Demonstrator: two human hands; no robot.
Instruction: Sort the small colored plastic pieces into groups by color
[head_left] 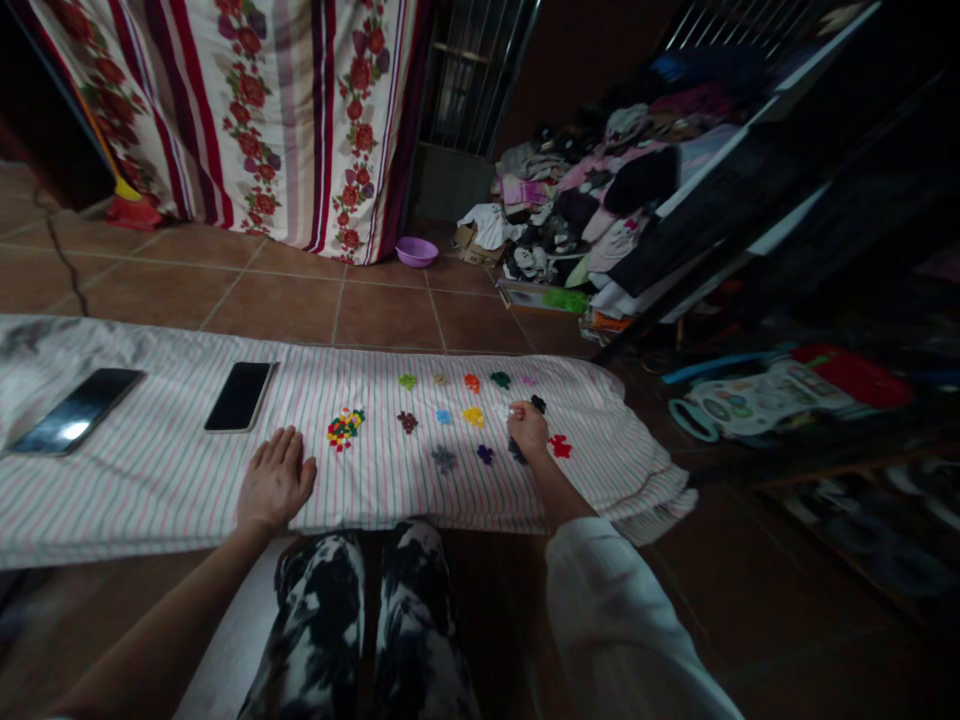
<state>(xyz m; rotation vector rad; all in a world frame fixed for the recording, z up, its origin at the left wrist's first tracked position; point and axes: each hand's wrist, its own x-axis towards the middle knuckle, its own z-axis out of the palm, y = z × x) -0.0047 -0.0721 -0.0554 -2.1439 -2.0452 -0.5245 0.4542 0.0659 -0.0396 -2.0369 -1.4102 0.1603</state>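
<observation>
My left hand [277, 478] lies flat on the striped cloth [187, 490], fingers stretched out, holding nothing. To its right is a mixed heap of small coloured pieces [346, 428] in red, yellow, green and white. My right hand [529, 430] reaches down with fingers pinched over some small white pieces [507, 411]; what is between the fingertips is too small to make out. Around it lie small piles sorted by colour, among them yellow pieces [473, 416], red pieces [560, 446], black pieces [538, 403], dark green pieces [500, 380] and grey pieces [444, 459]. A dark pile is partly hidden beneath the hand.
Two phones, one nearer [239, 397] and one farther left [79, 410], rest on the cloth. Beyond it, a purple basin [416, 252] stands on the tiled floor beside a floral curtain [255, 120]. Heaped clothes [585, 200] and a toy-like panel [772, 400] are to the right.
</observation>
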